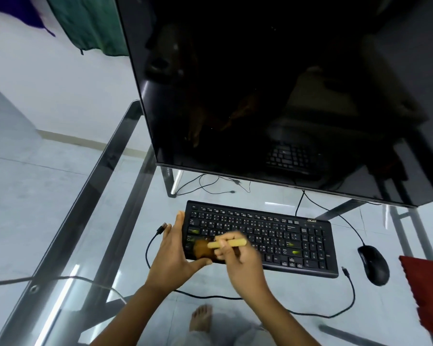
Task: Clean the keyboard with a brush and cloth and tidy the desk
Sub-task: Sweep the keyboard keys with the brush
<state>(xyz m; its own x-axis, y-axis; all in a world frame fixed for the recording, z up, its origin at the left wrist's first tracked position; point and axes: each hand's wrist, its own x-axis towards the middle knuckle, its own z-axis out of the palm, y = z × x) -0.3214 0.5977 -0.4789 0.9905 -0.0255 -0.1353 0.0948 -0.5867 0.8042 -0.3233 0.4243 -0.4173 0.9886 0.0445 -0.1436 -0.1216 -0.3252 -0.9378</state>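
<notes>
L hand (175,248), fingers straight, braced the keyboard's (260,236) left end, lower centre of frame. R hand (235,255) pinched the brush (228,243), bristles on lower-left keys. Brushing step, prob. early; next: sweep rightward, then the red cloth (425,290), right edge.

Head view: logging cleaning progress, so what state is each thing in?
Monitor: screen dark.
Keyboard: flat on desk, left hand braces its left end.
Brush: gripped by right hand, bristles on left keys.
Mouse: untouched.
Cloth: lying unused, far right.
Cable plug: loose, unplugged.
</notes>
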